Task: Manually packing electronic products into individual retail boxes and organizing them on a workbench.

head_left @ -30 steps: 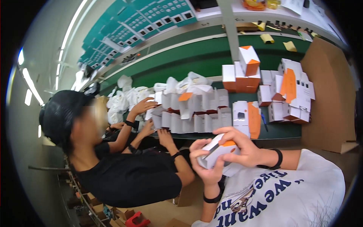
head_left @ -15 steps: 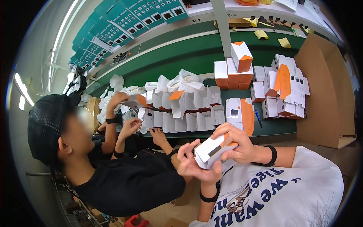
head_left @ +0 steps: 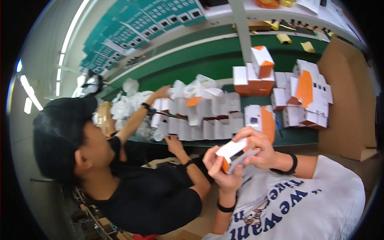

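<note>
Between my two hands is a small white and orange carton (head_left: 232, 149), held tilted in front of my chest. My left hand (head_left: 225, 173) grips its left end, the thumb and fingers around an orange end flap. My right hand (head_left: 259, 149) holds the other end, its fingers over the top and its thumb below. A dark strip or gap shows along the carton's side; I cannot tell what it is. Beyond my hands, flat unfolded cartons (head_left: 253, 117) in white and orange lie at the table's near edge.
Left of me a co-worker (head_left: 148, 196) in black reaches over rows of open cartons (head_left: 192, 126) and white plastic bags (head_left: 200, 85). Finished-looking cartons (head_left: 256, 82) stand at the back, others (head_left: 308, 100) farther right beside a large cardboard box (head_left: 348, 100). A blue pen (head_left: 278, 127) lies nearby.
An orange flap now shows at the carton's left end, where there was an opening, and my left fingers have closed in on it. The co-worker's far hand has moved right to the white bags.
</note>
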{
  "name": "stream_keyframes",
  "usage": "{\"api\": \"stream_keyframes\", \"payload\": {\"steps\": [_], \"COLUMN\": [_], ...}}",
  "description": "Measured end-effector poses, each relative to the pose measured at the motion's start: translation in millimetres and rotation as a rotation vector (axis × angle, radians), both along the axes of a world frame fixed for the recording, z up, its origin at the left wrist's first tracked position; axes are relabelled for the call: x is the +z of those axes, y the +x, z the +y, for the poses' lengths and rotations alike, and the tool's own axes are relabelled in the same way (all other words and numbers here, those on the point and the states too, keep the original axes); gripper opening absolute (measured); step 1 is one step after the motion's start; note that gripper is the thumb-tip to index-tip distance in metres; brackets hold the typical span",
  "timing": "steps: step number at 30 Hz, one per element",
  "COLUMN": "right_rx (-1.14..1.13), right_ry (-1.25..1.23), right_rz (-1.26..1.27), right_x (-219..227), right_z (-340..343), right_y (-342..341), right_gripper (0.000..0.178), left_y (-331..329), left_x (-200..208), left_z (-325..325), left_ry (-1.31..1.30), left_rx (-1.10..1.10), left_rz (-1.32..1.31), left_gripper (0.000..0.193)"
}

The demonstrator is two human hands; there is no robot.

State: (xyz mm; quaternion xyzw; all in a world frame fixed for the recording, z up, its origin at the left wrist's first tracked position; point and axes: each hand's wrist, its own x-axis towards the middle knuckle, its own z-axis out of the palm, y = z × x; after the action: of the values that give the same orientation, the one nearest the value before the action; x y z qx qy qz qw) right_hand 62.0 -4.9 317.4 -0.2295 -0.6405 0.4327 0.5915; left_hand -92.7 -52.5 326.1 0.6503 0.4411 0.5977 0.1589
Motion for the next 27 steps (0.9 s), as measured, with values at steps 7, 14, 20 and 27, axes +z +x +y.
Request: {"api": "stream_keyframes", "payload": {"steps": [7,14,20,27], "right_rx": [-0.059,-0.127,-0.123,-0.104], "right_ry": [-0.065,-0.031,0.078,0.135], "right_rz": [-0.024,-0.017,-0.027,0.011], "right_x": [-6.2,-0.8,-0.1,0.7], "right_z": [-1.8,4.6,6.6,5.8], "right_y": [11.9,51.2,87.4,122.4], "right_gripper": [0.059,0.065,0.059,0.057], "left_y": [15.2,55.2,90.4,121.8], "left_x": [-19.1,-8.6,-6.3,-4.5], "left_z": [3.4,11.7,9.8,12.8], "left_ry": [0.036,0.019,0.007,0.011], "left_rx": [-0.04,-0.027,-0.042,-0.117], "left_rz": [-0.022,0.073,0.1,0.07], "left_gripper": [0.045,0.048,0.05,0.045]}}
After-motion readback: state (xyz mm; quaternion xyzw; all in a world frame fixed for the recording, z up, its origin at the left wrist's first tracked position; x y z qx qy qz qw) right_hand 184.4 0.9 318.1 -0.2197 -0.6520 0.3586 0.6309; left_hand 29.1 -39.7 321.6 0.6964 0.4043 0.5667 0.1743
